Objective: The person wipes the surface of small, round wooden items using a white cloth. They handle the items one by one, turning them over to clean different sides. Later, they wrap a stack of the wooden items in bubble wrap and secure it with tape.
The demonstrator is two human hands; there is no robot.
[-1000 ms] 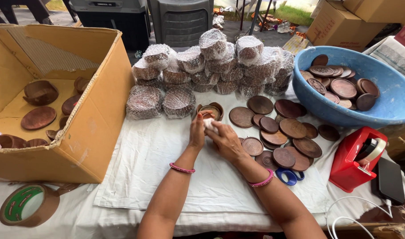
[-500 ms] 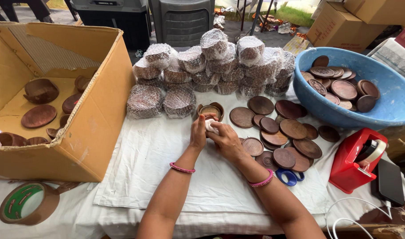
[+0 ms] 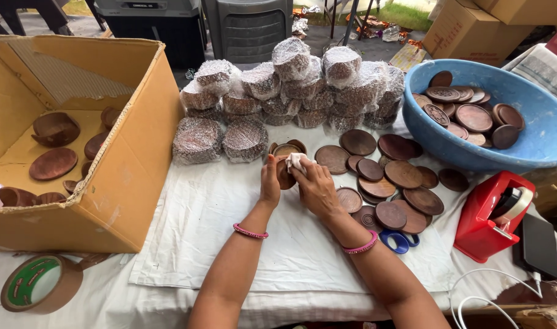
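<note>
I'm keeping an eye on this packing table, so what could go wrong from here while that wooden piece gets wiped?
The small wooden piece is held above the table in the left hand while the right hand rubs it with a white cloth; it might slip. The loose wooden discs overlap close to the right forearm, so a nudge could scatter them.
</note>
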